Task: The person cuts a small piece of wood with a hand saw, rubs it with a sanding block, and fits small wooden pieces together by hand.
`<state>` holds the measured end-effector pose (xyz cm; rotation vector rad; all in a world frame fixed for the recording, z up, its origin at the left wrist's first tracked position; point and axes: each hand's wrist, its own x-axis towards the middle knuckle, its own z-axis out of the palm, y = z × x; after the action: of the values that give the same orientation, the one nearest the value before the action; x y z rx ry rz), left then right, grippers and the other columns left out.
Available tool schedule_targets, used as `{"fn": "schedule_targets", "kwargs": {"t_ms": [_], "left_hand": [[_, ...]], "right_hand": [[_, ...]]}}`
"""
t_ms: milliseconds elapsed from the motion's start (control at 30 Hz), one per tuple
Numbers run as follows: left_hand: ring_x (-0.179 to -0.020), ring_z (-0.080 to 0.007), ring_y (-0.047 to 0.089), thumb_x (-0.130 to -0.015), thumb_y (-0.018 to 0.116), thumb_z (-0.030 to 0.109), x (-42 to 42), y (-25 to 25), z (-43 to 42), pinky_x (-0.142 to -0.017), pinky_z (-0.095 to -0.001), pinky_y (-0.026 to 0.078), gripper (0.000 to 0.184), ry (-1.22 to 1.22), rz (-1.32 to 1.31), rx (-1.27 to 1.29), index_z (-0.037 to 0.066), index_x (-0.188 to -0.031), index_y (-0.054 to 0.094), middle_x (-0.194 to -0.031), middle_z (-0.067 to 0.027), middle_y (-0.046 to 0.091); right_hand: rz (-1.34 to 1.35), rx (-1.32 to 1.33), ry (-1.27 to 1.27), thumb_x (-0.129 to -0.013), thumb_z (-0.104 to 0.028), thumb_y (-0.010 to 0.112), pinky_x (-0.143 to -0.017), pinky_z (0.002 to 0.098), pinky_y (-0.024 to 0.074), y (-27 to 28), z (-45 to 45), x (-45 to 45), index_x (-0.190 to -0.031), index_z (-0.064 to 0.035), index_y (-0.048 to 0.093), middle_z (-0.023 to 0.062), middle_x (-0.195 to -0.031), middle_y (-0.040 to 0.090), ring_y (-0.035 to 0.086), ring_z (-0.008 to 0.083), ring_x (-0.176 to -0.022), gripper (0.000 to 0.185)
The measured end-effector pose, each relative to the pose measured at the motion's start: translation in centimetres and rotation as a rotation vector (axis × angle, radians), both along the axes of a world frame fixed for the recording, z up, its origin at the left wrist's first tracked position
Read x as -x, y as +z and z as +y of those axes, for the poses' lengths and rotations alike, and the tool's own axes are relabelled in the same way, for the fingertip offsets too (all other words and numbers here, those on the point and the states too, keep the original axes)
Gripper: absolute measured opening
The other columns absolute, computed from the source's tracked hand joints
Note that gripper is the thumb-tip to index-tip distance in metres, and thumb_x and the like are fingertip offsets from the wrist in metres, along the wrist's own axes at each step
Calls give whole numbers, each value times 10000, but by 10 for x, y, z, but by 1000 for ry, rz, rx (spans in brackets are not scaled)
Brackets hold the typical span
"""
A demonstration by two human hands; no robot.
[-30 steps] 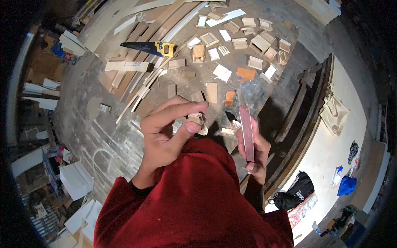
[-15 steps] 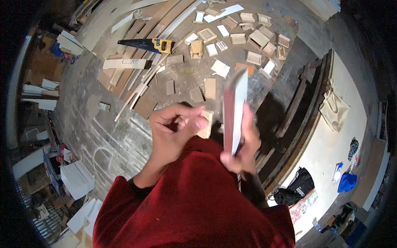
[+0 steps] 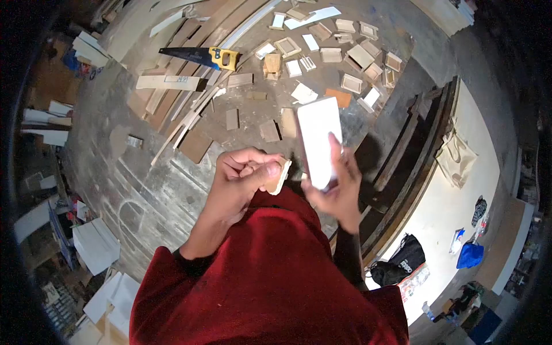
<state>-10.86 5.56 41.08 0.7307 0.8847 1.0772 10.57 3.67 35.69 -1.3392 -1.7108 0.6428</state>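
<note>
A small pale wooden piece [image 3: 279,179] is pinched between the thumb and fingers of my left hand [image 3: 247,175], just above the red garment. My right hand [image 3: 339,181] grips a flat rectangular block [image 3: 318,138] near its lower end, with its bright white face turned up. The block and the small piece are close together but apart. On the floor beyond my hands lie small wooden box-like pieces [image 3: 330,55], a brown flat piece [image 3: 338,98] and a grey-brown rectangle [image 3: 269,131].
A saw with a yellow handle [image 3: 224,58] lies on long boards [image 3: 195,75] at the upper left. At the right stands a pale-topped bench [image 3: 443,218], bearing a cloth bag [image 3: 456,160] and a black bag [image 3: 402,261]. White panels [image 3: 96,244] are at the lower left.
The block in my right hand has turned from its reddish edge to its white face and moved left. My left hand has turned the small piece and shifted slightly right.
</note>
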Motion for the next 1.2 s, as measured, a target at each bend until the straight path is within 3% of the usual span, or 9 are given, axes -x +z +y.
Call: {"fn": "schedule_targets", "kwargs": {"t_ms": [133,200,267,300,433,700,900,1000,1200], "left_hand": [[-707,-70,628,-862,718,34,16,-12,1,-621,-208,490,102,22,-28,-3,-22,-945,699,-844,-62,708],[-741,-85,643,-848,715,8,28,-15,1,-649,-232,507,121,-67,-30,-22,-20,-966,707,-892,-81,718],[-735,-84,641,-843,706,-5,36,-12,3,-649,-231,506,128,-69,-42,45,-21,-970,701,-890,-81,717],[-729,-83,638,-837,698,-17,42,-11,4,-650,-229,504,137,-67,-40,110,-23,-974,695,-888,-81,716],[-762,-95,639,-845,684,-9,74,-19,16,-687,-240,510,172,106,-26,99,-23,-1016,680,-949,-83,714],[-804,-71,595,-843,670,-48,138,-31,52,-757,-207,456,356,239,0,196,-21,-1192,603,-884,3,639],[-810,-74,590,-836,653,-76,189,-40,77,-733,-213,458,342,270,-53,258,-18,-1170,603,-892,-8,632],[-759,-68,554,-832,659,-71,223,-46,91,-682,-202,413,302,318,-46,282,-13,-1125,618,-852,2,607],[-701,-41,476,-844,660,-51,287,-65,115,-643,-180,347,230,389,31,331,-6,-1070,645,-823,41,557]], "right_hand": [[164,-191,165,-593,-326,857,-716,371,505,3,-1,14,-1369,-78,540,130,-1022,598,623,252,-886,874],[455,281,91,-596,-316,872,-742,393,519,-9,-3,29,-1404,-134,519,156,-1031,609,622,278,-876,900],[374,437,-47,-624,-274,855,-747,405,532,-11,5,29,-1425,-152,498,178,-1006,617,625,287,-878,885],[-30,34,28,-646,-256,837,-745,410,538,-19,19,20,-1428,-149,493,189,-994,621,626,290,-881,861],[37,62,-75,-669,-232,757,-981,421,463,-47,41,-16,-1469,-3,385,258,-1360,532,590,308,-1136,911],[331,425,-234,-792,-174,729,-1088,362,350,-62,92,27,-1524,38,171,231,-1472,418,389,230,-1358,945],[-375,349,121,-709,-342,792,-899,468,499,-158,162,136,-1450,72,286,303,-1271,527,578,425,-1112,989],[-454,190,193,-631,-306,804,-837,465,517,-212,183,192,-1409,4,366,224,-1089,577,615,396,-1002,945],[-621,216,428,-606,-286,802,-974,491,404,-218,218,276,-1406,-66,412,156,-1196,566,520,340,-1140,917]]}}
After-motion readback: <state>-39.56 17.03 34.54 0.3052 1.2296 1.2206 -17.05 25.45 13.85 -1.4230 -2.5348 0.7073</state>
